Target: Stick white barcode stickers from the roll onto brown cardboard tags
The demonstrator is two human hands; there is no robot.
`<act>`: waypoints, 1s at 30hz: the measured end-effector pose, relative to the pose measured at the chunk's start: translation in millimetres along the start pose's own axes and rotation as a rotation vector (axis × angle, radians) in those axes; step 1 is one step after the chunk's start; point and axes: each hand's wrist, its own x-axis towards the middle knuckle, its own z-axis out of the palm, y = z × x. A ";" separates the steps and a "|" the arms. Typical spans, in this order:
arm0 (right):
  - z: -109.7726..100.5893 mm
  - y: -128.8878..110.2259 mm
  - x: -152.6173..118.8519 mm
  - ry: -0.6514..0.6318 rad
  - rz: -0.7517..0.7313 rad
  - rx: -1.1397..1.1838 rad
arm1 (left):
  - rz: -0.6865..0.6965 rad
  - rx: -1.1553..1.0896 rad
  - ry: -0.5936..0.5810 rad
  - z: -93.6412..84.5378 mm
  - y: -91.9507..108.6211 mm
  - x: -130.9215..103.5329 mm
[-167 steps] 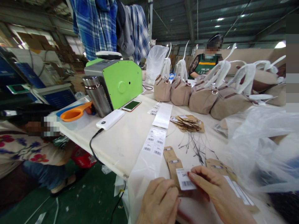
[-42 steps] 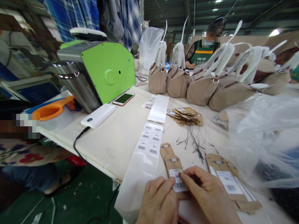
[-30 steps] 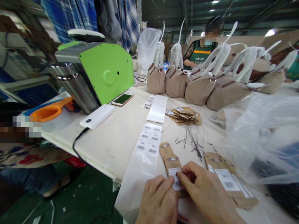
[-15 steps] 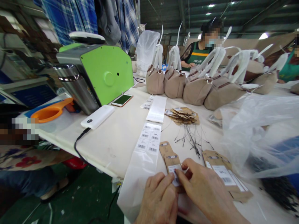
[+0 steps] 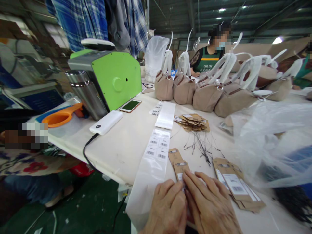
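Note:
Side by side at the table's near edge, both hands are on a brown cardboard tag (image 5: 181, 166) with a white label. My left hand (image 5: 168, 204) has its fingers curled at the tag's left edge. My right hand (image 5: 209, 201) lies over the tag with its fingers stretched out, hiding most of the label. Left of them runs a strip of barcode stickers (image 5: 157, 146) on glossy backing. Labelled tags (image 5: 235, 187) lie to the right. Farther back is a pile of brown tags (image 5: 192, 122) with black strings.
Beige handbags (image 5: 207, 96) stand at the back, and a person (image 5: 209, 60) is behind them. Clear plastic (image 5: 270, 139) covers the right side. A green machine (image 5: 117, 78), steel flask (image 5: 86, 94), phone (image 5: 130, 106) and white power bank (image 5: 106, 122) stand left.
My right hand has gone from a pinch at the label to fingers laid flat across it. My left hand has barely moved. The whole view has shifted slightly.

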 end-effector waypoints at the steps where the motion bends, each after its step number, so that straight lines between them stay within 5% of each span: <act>1: -0.5 -0.2 0.1 -0.011 0.014 -0.026 | 0.006 0.003 0.002 -0.1 0.2 0.2; 12: -7.6 6.6 0.0 -0.088 -0.188 -0.039 | 0.042 -0.027 -0.019 -3.6 -1.9 -3.5; 19: -4.7 1.3 -8.9 0.040 -0.020 -0.055 | 0.020 -0.052 0.038 3.4 -3.9 -9.2; 25: -9.1 8.4 -16.3 0.070 -0.128 -0.028 | 0.036 -0.020 -0.012 -0.6 -2.6 -3.8; 27: -13.0 11.0 -18.8 0.050 -0.082 0.067 | 0.050 -0.019 0.020 -2.3 -2.2 -0.5; 30: -10.8 10.4 -12.2 0.028 0.187 0.213 | 0.057 -0.011 0.022 -1.6 -3.1 -1.3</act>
